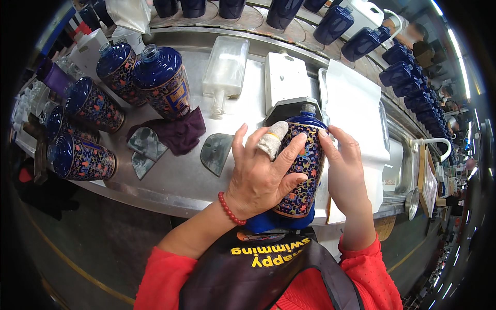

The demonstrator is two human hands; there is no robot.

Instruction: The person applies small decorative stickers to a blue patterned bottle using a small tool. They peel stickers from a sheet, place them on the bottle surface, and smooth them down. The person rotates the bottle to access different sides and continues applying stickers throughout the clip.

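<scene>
Grey metal tabletop curves across the view from left to right, with a dark floor below its front edge and rows of plain dark-blue glazed bottles standing on round mats along its far side and off to the right; a flat white tray lies at the right end of the tabletop.

At the near edge, a dark-blue ceramic bottle with a many-coloured floral pattern and gold bands lies tilted with its neck pointing away from the person and its base toward the body, resting over a blue cloth at the tabletop's rim; the left hand lies across the bottle's left flank, its grip spread wide with the fingers fanned over the patterned belly, one finger wrapped in a white bandage, and a red bead bracelet circles the wrist; the right hand presses against the bottle's right side, fingers held close together and pointing up toward the shoulder of the bottle, so the bottle is cradled between both hands.

Behind the bottle's neck sits a grey angular metal block; further back lies a clear frosted glass bottle on its side; to the left a dark purple cloth is bunched beside flat grey curved pieces; more patterned blue bottles stand or lie at the left of the tabletop.
</scene>
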